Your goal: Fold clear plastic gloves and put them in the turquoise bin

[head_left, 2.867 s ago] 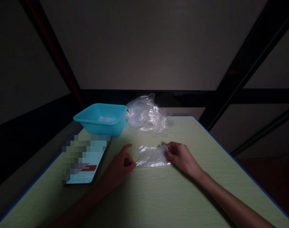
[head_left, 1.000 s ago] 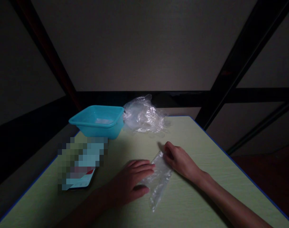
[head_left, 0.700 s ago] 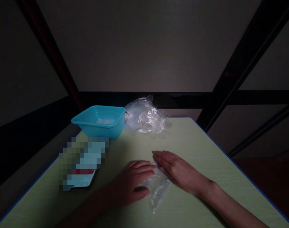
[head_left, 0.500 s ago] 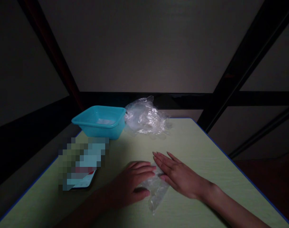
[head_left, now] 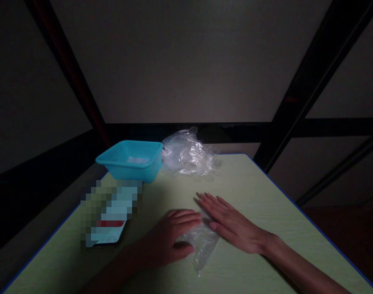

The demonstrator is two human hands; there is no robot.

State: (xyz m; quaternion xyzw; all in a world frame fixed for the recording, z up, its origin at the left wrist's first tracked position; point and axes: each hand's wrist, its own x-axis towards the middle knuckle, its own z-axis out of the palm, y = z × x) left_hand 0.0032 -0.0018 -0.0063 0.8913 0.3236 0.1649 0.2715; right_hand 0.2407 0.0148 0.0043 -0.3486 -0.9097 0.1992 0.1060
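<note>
A thin clear plastic piece (head_left: 204,241) lies on the pale green table between my hands, its narrow end toward me. My left hand (head_left: 174,234) rests on its left side, palm down, thumb apart from the fingers. Across its upper right edge lies my right hand (head_left: 232,222), flat with the fingers stretched out toward the upper left. Both hands cover parts of the plastic. Neither hand is closed round anything.
At the back left stands a turquoise basin (head_left: 131,163) with something whitish inside. Beside it sits a crumpled heap of clear plastic (head_left: 189,153). A phone-like flat object (head_left: 109,234), partly pixelated, lies at the left of the table (head_left: 253,183). A wall rises behind.
My right hand has shifted slightly, its fingers a little further up and left over the plastic. My left hand stays nearly in place. The view has moved slightly.
</note>
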